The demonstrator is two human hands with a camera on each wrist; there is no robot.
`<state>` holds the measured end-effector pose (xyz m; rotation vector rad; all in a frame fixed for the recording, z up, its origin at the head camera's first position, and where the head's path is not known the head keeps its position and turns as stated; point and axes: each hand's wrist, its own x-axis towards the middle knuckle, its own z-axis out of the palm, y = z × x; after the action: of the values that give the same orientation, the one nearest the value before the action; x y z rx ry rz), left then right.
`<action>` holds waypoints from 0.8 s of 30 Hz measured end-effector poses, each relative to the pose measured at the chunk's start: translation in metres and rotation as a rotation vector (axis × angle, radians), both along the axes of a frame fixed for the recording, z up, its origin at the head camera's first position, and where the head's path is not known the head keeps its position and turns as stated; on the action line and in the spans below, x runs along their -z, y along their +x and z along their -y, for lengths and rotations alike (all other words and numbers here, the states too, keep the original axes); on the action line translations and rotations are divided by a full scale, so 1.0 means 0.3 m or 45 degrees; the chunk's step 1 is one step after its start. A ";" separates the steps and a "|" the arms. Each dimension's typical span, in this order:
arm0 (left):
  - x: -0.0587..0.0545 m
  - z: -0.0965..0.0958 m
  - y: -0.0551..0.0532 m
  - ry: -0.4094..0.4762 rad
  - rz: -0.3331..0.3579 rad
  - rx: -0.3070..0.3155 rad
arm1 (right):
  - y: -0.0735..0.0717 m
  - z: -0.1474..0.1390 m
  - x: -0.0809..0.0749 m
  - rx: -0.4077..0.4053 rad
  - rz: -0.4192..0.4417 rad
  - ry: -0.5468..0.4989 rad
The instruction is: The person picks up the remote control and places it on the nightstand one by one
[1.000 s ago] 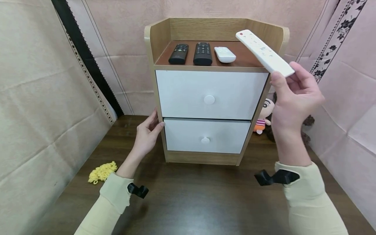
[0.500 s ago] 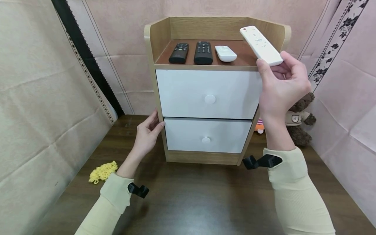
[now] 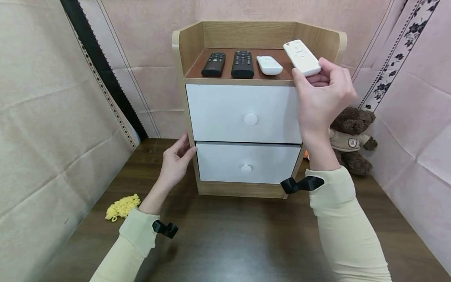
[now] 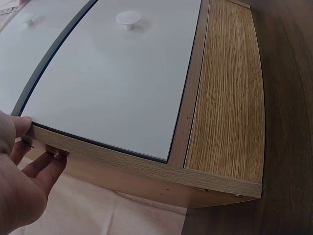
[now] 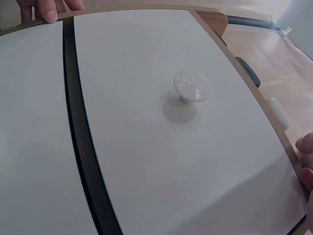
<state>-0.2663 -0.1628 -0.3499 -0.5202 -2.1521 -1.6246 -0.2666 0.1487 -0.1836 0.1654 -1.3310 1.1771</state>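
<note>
A small wooden cabinet (image 3: 243,190) with two white drawers stands in the middle of the head view. My left hand (image 3: 176,161) holds its left side edge, thumb at the front and fingers along the side panel (image 4: 132,181). Over the right part of the brown top shelf, my right hand (image 3: 324,98) pinches the near end of a white remote control (image 3: 301,58) between thumb and fingers. The remote's far end tilts up. On the shelf, to its left, lie two black remotes (image 3: 213,64) (image 3: 242,64) and a shorter white remote (image 3: 269,65).
Both drawers, with round white knobs (image 3: 251,120) (image 3: 246,169), are closed. A brown teddy bear (image 3: 352,139) sits right of the cabinet, and a sliver of an orange toy (image 3: 306,154) shows beside it. Yellow yarn (image 3: 122,207) lies left on the dark wooden table (image 3: 225,239).
My right hand has moved left with the white remote, bringing it over the shelf's right part. The teddy bear has come into sight behind the arm. My left hand has stayed put.
</note>
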 end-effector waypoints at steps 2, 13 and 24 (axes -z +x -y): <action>-0.002 0.001 0.003 -0.002 0.004 -0.003 | -0.004 0.005 0.000 0.023 0.001 0.021; -0.011 -0.014 0.001 0.004 0.004 -0.004 | -0.004 -0.028 -0.028 0.186 0.189 0.179; -0.003 -0.006 0.005 -0.003 -0.010 -0.034 | 0.036 -0.025 -0.080 0.278 0.541 0.331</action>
<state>-0.2649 -0.1610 -0.3490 -0.4956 -2.1466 -1.6035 -0.2556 0.1562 -0.1596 -0.0487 -1.8265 0.8780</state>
